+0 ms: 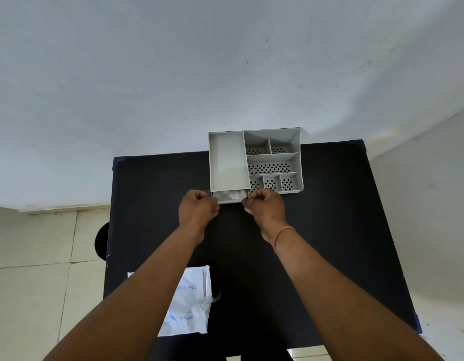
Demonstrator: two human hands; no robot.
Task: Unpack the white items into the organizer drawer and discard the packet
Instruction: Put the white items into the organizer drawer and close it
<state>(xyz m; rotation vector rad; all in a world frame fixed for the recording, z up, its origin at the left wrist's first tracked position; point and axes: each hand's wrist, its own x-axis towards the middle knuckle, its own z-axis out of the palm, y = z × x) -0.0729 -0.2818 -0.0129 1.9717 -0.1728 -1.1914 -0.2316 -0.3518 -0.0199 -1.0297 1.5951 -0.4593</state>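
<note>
A grey organizer (255,160) with several compartments stands at the far side of the black table (329,230). Its small drawer (229,198) sticks out a little at the front left, and white items (229,195) lie inside it. My left hand (198,209) is closed at the drawer's left front corner. My right hand (264,207) is closed at its right front corner. Both hands touch the drawer front. The white packet (191,303), printed with "GLOVES", lies flat near the table's front left, partly hidden by my left forearm.
A white wall rises right behind the table. Pale floor tiles show on the left, with a dark round object (102,242) beside the table's left edge. The table's right half is bare black surface.
</note>
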